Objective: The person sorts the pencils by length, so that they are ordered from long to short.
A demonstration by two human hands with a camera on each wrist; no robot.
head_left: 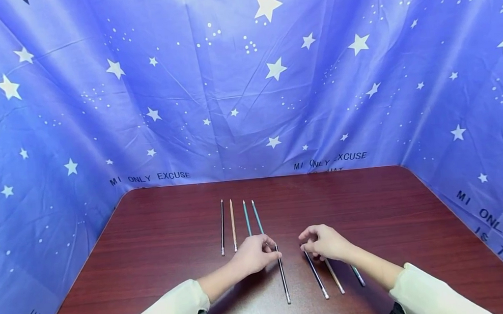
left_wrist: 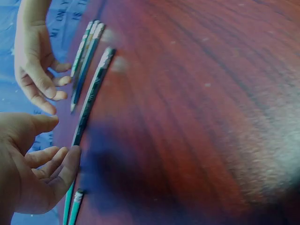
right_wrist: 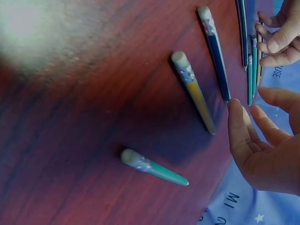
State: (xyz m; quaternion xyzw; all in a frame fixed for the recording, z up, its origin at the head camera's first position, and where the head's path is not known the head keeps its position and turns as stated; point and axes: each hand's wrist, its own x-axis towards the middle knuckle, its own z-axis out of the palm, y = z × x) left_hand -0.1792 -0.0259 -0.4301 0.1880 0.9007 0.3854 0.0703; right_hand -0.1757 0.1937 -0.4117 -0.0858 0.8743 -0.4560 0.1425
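Observation:
My left hand (head_left: 254,254) hovers low over the table beside a black pencil (head_left: 284,282). Its thumb tip overlaps that pencil's upper part in the head view, while the left wrist view shows thumb and fingers spread apart. My right hand (head_left: 326,242) is over the sharpened end of a dark blue pencil (right_wrist: 218,61). The right thumb tip (right_wrist: 236,110) is right at that end, with a gap to the other fingers. Right of it lie a yellow pencil (right_wrist: 199,103) and a green pencil (right_wrist: 157,172), partly hidden under my right hand in the head view.
Farther left on the dark red table (head_left: 164,237), another black pencil (head_left: 222,228), a natural wood pencil (head_left: 233,222) and two teal pencils, one on the left (head_left: 247,219) and one on the right (head_left: 256,215), lie with points away. A blue star-patterned cloth (head_left: 232,143) surrounds the table.

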